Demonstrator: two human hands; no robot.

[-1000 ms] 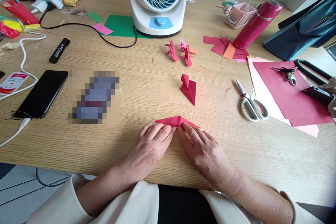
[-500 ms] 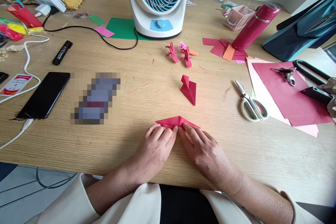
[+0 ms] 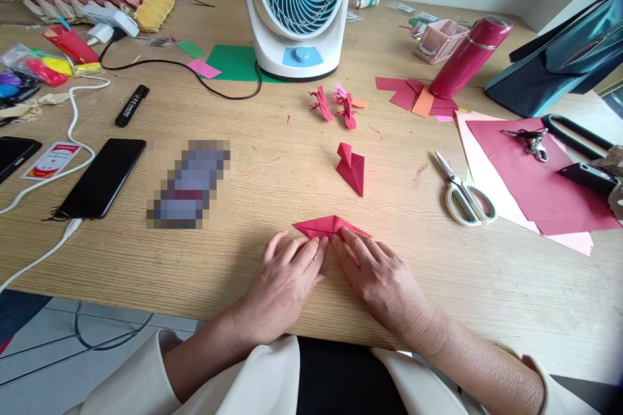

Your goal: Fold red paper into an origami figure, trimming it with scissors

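Observation:
A sheet of red paper [image 3: 318,225], folded into a wide, flat shape with pointed ends, lies on the table in front of me. My left hand [image 3: 283,288] holds its near edge under the fingertips, with the index finger close to the middle. On the other side, the fingers of my right hand [image 3: 387,285] press on the paper's right half and cover part of it. Beyond them lies a second folded red paper piece [image 3: 353,172] with a flap standing up. Further back are small red origami figures [image 3: 348,110].
White-handled scissors [image 3: 470,198] lie at right, beside red and pink sheets [image 3: 516,168] with keys on top. A fan [image 3: 299,55] and a red flask [image 3: 470,58] stand at the back. At left are a phone [image 3: 102,178], a black marker [image 3: 131,106] and cables.
My left fingers have shifted slightly and spread a little, with the outer ones lifting off the paper's left part. My right hand stays nearly still. The view has turned slightly left.

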